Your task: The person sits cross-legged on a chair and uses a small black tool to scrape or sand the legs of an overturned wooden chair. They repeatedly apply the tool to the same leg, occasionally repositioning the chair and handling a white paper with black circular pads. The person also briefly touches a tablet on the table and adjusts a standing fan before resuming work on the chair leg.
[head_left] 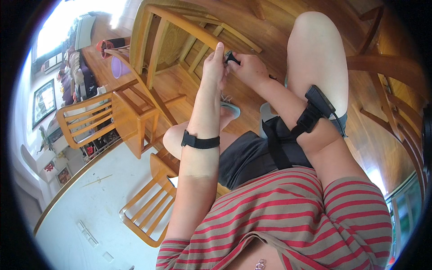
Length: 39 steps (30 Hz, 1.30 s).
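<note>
A light wooden chair lies tipped over in front of me, with one leg reaching toward my hands. My left hand is closed around the end of that leg, thumb stretched up along it; most of its fingers are hidden. My right hand pinches a small black piece at the tip of the leg, right beside the left hand. What kind of piece it is cannot be made out, as the fingers cover part of it.
Slatted wooden chairs stand to the left, one by a white-topped table. A purple bucket is on the floor beyond. More dark wooden furniture rises on the right. My bare knee is close to my right arm.
</note>
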Motion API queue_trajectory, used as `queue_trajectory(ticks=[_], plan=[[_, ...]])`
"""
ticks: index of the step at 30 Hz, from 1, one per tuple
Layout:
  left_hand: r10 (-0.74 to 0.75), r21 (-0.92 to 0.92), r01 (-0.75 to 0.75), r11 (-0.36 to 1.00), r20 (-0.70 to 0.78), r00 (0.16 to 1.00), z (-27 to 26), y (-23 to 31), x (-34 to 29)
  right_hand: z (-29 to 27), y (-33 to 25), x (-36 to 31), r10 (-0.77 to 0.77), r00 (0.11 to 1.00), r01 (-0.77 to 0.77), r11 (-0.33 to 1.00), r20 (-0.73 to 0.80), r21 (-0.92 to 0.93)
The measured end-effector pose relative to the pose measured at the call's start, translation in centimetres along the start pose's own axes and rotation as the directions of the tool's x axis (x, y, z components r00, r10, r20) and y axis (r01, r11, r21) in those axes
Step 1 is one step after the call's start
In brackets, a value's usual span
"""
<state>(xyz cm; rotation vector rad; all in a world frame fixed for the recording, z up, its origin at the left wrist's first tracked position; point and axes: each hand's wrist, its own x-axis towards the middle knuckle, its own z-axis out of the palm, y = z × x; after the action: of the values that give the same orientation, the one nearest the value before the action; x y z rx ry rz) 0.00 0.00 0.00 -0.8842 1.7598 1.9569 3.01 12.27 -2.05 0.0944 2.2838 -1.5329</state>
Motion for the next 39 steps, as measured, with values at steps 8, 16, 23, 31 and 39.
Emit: queue_trajectory(ticks=[8,16,23,31,39], plan=[[0.027,-0.036,-0.028,0.999,-0.022,0.999,0.8,0.2,-0.5,0.2,0.1,0.4,-0.076,0.996,0.071,0.993,-0.048,-0.092],[0.032,-0.020,-0.033,0.999,-0.055,0.998,1.3,0.0,-1.2,0.1,0.0,0.0,-0.080,0.996,0.072,0.988,-0.050,-0.138],[-0.005,0.028,0.005,1.000,-0.026,1.000,0.1,-0.1,-0.1,0.4,0.4,0.1,-0.066,0.996,0.061,0.994,-0.062,-0.087],[-0.027,-0.044,0.027,0.999,-0.005,1.000,-0.6,0.5,0.3,1.6,3.6,2.1,-0.177,0.984,0.161,0.943,0.032,0.291],[-0.015,0.025,0.014,1.000,0.040,0.999,-0.7,0.6,0.9,3.3,5.8,3.3,-0.229,0.967,0.126,0.802,0.107,0.583]])
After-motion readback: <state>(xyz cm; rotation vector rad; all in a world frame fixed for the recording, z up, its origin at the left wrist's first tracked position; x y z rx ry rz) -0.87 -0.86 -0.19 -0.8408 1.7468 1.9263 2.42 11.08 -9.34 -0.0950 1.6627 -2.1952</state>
